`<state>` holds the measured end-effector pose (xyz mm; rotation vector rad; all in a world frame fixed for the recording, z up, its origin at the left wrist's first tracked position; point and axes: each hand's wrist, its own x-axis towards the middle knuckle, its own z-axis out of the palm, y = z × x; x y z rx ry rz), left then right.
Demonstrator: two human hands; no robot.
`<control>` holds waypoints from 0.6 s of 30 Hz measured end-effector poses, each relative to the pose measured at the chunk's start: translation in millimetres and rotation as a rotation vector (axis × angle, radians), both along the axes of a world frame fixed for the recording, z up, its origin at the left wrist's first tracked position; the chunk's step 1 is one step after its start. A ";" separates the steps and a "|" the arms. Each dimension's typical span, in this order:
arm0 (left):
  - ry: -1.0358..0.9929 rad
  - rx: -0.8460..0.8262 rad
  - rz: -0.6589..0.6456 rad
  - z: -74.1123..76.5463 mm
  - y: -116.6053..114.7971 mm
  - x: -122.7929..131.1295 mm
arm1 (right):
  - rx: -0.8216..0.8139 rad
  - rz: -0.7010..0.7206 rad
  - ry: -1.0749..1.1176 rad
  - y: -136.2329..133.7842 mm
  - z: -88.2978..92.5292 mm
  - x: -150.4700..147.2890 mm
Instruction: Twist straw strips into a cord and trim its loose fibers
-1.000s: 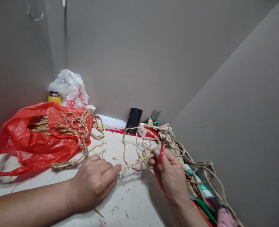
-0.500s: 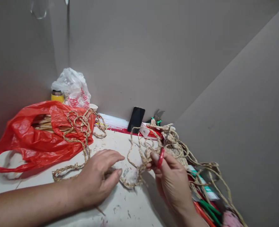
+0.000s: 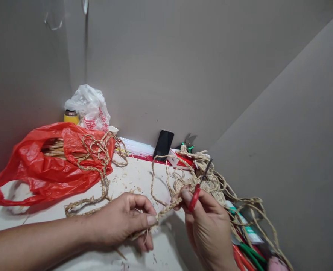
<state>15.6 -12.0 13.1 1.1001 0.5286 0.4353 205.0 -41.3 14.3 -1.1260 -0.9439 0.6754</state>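
Note:
A braided straw rope (image 3: 166, 210) runs between my two hands above the table. My left hand (image 3: 123, 216) pinches it between thumb and fingers, with frayed strands sticking out below. My right hand (image 3: 207, 222) grips the rope too, and small red-handled scissors (image 3: 195, 198) sit in the same hand, their blades pointing up and to the right. Behind the right hand lies a coiled heap of the same rope (image 3: 214, 190). Another length of braid (image 3: 104, 180) trails from the red bag down behind my left hand.
A red plastic bag (image 3: 50, 177) with straw stalks (image 3: 53, 146) lies at left. Behind it stand a yellow jar (image 3: 70, 117) and a white plastic bag (image 3: 94, 107). A phone (image 3: 163, 145) leans at the wall near green-handled pruners (image 3: 189, 143). Tools with green and red handles (image 3: 251, 254) lie at right.
My left hand has gone from holding nothing visible to pinching the braid. The rope loop that hung from my right hand is now drawn straight between both hands.

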 end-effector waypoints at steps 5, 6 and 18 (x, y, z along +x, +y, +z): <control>0.224 0.278 0.120 4.9 8.0 -3.2 | -0.019 -0.021 -0.181 15.0 -7.9 3.2; 0.250 0.300 0.172 2.3 11.4 -2.3 | -0.089 0.024 -0.237 19.9 -12.0 4.7; 0.153 0.016 0.490 -13.8 33.2 -1.2 | -0.183 0.212 -0.860 20.0 -4.0 22.9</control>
